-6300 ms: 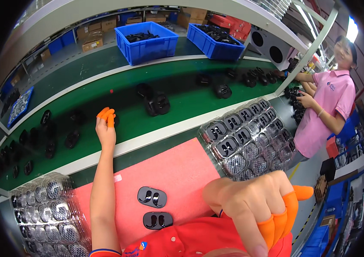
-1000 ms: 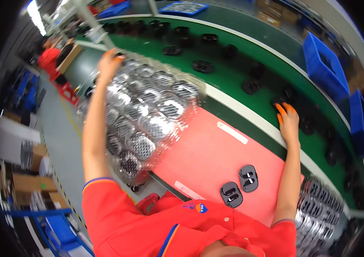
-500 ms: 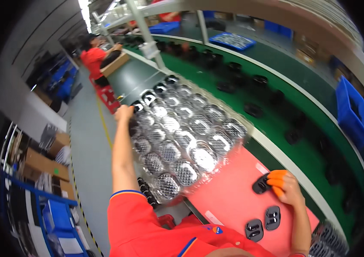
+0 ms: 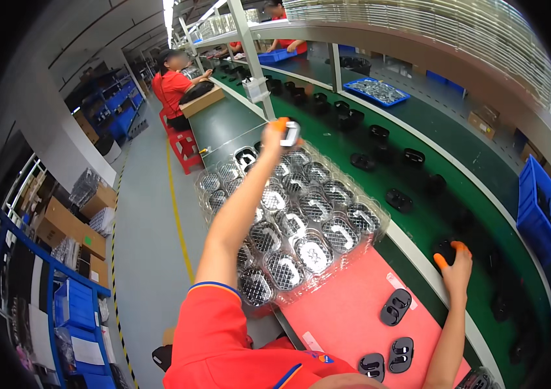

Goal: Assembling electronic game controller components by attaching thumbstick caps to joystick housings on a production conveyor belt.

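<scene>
My left hand (image 4: 273,137), with orange finger covers, grips a black oval part (image 4: 293,131) with a white C-shaped piece on it. That part is held above the far edge of a clear plastic blister tray (image 4: 369,249), whose round pockets hold several similar parts. At the right, my right hand (image 4: 457,264) reaches over the green conveyor belt (image 4: 379,175). Its orange-covered thumb and fingers are spread around a black part (image 4: 444,247) on the belt; contact is unclear. Nearer me, three black oval parts (image 4: 396,307) lie on a pink mat (image 4: 334,311).
More black parts (image 4: 398,200) line the belt. A blue bin (image 4: 540,211) stands beyond it, and a blue tray of small pieces (image 4: 376,91) sits farther back. One co-worker (image 4: 175,87) sits at the far left by a cardboard box (image 4: 203,100). A metal post (image 4: 249,58) rises beside the belt.
My left hand has moved right from the tray's far left corner, now lifting a part. My right hand has left a black part on the pink mat and moved out over the belt.
</scene>
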Available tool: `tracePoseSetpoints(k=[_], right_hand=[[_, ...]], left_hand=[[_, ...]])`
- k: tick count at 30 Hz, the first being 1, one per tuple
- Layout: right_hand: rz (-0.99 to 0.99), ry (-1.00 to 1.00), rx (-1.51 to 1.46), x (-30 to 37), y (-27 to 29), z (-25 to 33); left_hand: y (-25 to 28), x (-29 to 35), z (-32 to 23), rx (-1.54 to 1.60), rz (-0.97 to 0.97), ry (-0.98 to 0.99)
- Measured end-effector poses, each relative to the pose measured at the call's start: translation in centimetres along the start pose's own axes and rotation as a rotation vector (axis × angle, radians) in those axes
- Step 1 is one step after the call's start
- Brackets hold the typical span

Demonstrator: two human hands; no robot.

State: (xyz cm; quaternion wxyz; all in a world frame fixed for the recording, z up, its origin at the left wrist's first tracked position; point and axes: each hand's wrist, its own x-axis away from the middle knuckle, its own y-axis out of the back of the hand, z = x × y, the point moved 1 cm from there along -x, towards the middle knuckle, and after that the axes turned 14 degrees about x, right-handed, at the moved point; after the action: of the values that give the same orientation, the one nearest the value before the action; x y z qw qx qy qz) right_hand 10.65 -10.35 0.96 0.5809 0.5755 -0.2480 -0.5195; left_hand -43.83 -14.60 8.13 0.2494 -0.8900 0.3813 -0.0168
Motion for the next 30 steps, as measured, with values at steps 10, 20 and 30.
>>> tracePoseSetpoints(k=[10,20,30], right_hand=[[0.379,0.668,-0.278,3.6,0.1,8.6],[0.133,0.663,-0.938,3.7,9.4,10.4],[0.458,1.398,-2.417,6.3,17.4,16.0]], left_hand=[[-20.3,15.7,10.0,-0.090,0.689,0.478],[-19.5,15.2,9.6,0.083,0.656,0.570],[-19.0,14.6,10.4,0.153,0.655,0.547]])
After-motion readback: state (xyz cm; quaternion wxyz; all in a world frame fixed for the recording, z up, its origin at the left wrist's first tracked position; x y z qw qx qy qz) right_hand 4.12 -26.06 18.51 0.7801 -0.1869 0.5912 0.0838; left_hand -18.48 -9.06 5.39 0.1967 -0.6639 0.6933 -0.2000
